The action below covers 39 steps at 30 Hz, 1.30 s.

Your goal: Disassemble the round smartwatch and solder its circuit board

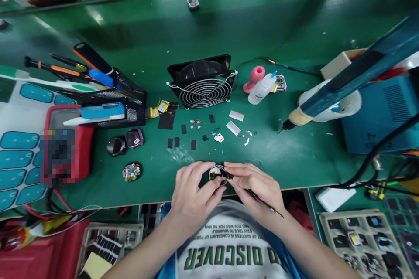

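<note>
At the front edge of the bench, my left hand (196, 189) pinches a small round watch case (215, 174) between thumb and fingers. Its inside faces up, with a pale disc and dark and gold parts showing. My right hand (257, 185) is closed round slim dark tweezers (266, 204), whose rear end sticks out toward my wrist. Their tips are at the right side of the case, partly hidden by my fingers. Beyond my hands lie small black pads (193, 144), a white piece with red marks (219, 137) and tiny white bits (246, 141).
A metal-grilled fan (204, 91) stands behind, a clear bottle (262, 89) right of it. A blue-handled soldering iron (340, 69) leans at right. An opened watch (132, 171), two more watch cases (134, 138) and a red multimeter (85, 152) are at left. A parts tray (324, 222) sits lower right.
</note>
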Tool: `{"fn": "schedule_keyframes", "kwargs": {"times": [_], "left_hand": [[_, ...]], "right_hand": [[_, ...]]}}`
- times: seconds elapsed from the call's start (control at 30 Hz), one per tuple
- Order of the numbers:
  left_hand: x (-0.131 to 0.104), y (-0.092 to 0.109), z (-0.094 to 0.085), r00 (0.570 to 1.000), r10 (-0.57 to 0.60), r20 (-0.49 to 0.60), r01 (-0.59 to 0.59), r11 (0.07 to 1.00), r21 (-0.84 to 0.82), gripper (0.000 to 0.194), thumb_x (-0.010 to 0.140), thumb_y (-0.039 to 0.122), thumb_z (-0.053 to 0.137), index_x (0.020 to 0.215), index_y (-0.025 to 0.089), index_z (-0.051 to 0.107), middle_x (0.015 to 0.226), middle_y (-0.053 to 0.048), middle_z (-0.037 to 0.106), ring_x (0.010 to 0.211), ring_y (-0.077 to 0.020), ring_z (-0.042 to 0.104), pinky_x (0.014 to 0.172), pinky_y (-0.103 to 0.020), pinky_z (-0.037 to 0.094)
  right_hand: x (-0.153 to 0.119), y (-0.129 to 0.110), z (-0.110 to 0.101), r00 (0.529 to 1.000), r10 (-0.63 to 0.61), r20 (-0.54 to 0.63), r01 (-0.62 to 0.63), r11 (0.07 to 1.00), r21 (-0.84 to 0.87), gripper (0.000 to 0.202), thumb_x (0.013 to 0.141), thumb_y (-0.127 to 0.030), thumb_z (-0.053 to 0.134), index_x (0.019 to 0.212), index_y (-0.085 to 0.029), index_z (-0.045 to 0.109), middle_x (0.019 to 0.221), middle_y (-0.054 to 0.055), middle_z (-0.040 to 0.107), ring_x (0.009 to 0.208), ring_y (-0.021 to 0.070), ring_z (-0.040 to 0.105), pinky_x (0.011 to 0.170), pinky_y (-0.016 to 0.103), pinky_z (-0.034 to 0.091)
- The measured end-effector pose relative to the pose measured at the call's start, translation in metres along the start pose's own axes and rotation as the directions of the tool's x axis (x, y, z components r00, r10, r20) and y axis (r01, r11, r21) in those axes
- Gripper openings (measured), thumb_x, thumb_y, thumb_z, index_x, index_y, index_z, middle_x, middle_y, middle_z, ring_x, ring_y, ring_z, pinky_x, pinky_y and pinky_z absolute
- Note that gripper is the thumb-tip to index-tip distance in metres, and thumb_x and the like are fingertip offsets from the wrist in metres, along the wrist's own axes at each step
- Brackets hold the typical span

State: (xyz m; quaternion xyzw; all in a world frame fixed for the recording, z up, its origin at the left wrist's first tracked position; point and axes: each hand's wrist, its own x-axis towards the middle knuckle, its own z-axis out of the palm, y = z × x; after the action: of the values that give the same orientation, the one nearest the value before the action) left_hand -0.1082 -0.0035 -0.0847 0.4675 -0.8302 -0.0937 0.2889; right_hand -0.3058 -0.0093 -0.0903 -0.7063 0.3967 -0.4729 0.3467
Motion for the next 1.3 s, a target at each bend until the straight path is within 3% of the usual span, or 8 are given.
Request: {"fn": "schedule_keyframes", "kwargs": {"times": [0.3,0.5,0.6,0.7,0.9,1.13,1.3], "left_hand": [[0.001,0.002,0.000,1.000,-0.013,-0.008,0.013,1.000,0.010,0.006,0.092,0.017,0.072,0.097,0.019,0.068,0.117,-0.010,0.067,0.111,-0.0265,0.061,0.091,-0.042,0.047],[0.001,0.000,0.000,1.000,0.008,0.018,-0.008,1.000,0.024,0.004,0.093,0.018,0.071,0.096,0.019,0.068,0.116,-0.011,0.067,0.110,-0.0266,0.060,0.089,-0.042,0.047],[0.001,-0.001,0.000,1.000,0.010,0.022,-0.011,0.999,0.041,0.006,0.092,0.018,0.072,0.095,0.020,0.068,0.117,-0.010,0.067,0.110,-0.0266,0.061,0.088,-0.042,0.047],[0.002,-0.001,0.000,1.000,0.010,0.025,-0.012,0.999,0.053,0.007,0.091,0.018,0.073,0.096,0.021,0.068,0.116,-0.010,0.067,0.109,-0.0261,0.061,0.089,-0.043,0.048],[0.002,0.001,0.000,0.999,0.026,0.019,-0.027,0.996,0.083,0.008,0.091,0.013,0.070,0.096,0.020,0.068,0.117,-0.011,0.066,0.110,-0.0264,0.062,0.089,-0.043,0.049],[0.002,0.004,0.003,1.000,0.010,-0.018,-0.008,0.998,0.068,0.010,0.089,0.013,0.074,0.095,0.019,0.069,0.116,-0.012,0.066,0.108,-0.0275,0.061,0.089,-0.044,0.047],[0.001,0.005,0.003,1.000,-0.002,-0.028,0.003,0.998,0.056,0.009,0.089,0.013,0.073,0.096,0.018,0.069,0.117,-0.012,0.065,0.110,-0.0273,0.060,0.090,-0.043,0.047]], "right_hand": [[0.002,-0.014,0.002,0.998,-0.046,-0.042,0.039,0.988,-0.148,0.020,0.092,0.004,0.061,0.093,-0.016,0.065,0.104,0.014,0.079,0.107,0.0241,0.076,0.090,0.038,0.066],[-0.001,-0.009,0.004,0.998,-0.035,-0.047,0.029,0.993,-0.117,0.020,0.094,0.000,0.059,0.089,-0.019,0.065,0.108,0.011,0.079,0.106,0.0247,0.077,0.088,0.039,0.066],[-0.006,-0.008,0.003,1.000,0.002,-0.027,-0.005,0.989,-0.148,0.018,0.097,-0.005,0.059,0.100,-0.019,0.069,0.113,0.011,0.079,0.111,0.0250,0.076,0.093,0.041,0.065],[-0.009,-0.013,0.005,0.993,0.057,-0.100,-0.077,0.975,-0.207,0.020,0.101,-0.010,0.057,0.114,-0.017,0.070,0.107,0.012,0.080,0.102,0.0242,0.079,0.089,0.039,0.068],[-0.008,-0.021,0.025,0.970,-0.011,-0.244,-0.060,0.958,-0.280,0.023,0.099,-0.008,0.056,0.112,-0.019,0.072,0.103,0.012,0.080,0.101,0.0259,0.079,0.088,0.039,0.069],[-0.018,-0.009,0.020,0.976,0.043,-0.215,-0.086,0.977,-0.196,0.022,0.100,-0.009,0.057,0.116,-0.017,0.069,0.109,0.013,0.079,0.102,0.0241,0.078,0.089,0.038,0.068],[-0.008,-0.004,0.009,0.996,-0.045,-0.080,0.036,0.993,-0.111,0.019,0.095,0.001,0.059,0.097,-0.017,0.065,0.109,0.013,0.079,0.111,0.0237,0.075,0.089,0.039,0.063]]}}
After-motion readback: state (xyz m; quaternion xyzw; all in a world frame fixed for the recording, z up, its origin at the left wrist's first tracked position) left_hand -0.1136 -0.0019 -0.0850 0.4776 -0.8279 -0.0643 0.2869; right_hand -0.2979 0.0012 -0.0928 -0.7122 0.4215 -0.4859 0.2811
